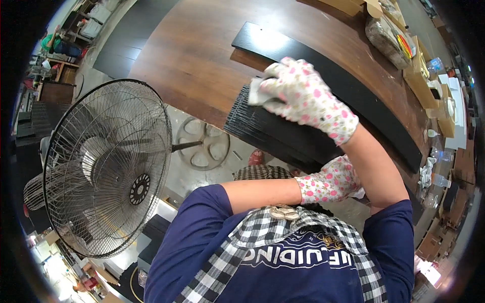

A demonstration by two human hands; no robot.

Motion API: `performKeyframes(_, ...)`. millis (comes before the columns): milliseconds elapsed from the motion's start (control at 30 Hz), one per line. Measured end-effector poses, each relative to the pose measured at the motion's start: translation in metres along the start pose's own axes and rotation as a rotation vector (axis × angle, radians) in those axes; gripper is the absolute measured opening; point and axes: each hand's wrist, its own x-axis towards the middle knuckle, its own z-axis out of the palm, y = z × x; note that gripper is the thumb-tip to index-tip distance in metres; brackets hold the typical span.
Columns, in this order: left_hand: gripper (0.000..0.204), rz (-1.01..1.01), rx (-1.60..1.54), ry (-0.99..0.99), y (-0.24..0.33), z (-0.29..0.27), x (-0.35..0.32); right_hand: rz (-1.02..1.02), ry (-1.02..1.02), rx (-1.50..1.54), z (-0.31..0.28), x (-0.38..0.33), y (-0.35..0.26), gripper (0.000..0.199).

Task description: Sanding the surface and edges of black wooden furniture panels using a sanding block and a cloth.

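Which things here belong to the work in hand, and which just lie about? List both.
In use: right hand pressing a small grey pad on the stack of black slats; left hand steadying the stack.

Lying about: standing fan, long black board, cardboard boxes, bagged goods.

Dark brown wooden table (202,55): long black board (364,96), stack of black strips (283,134).

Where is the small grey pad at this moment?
In the head view, the small grey pad is upper centre, held in the gloved right hand against the stack of black boards at the wooden table's edge.
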Motion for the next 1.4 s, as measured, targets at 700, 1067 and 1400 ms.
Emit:
performKeyframes(700,0.045,0.344,0.392,0.127,-0.003,-0.001,0.000,0.302,0.209,0.244,-0.007,-0.036,0.054,0.031)
performKeyframes(1067,0.049,0.307,-0.043,-0.123,0.004,-0.041,-0.002,0.385,0.094,0.297,-0.007,-0.084,0.034,0.036)
performKeyframes(1400,0.041,0.312,-0.167,-0.139,0.009,-0.064,0.000,0.371,0.155,0.297,-0.007,-0.088,0.031,0.035)
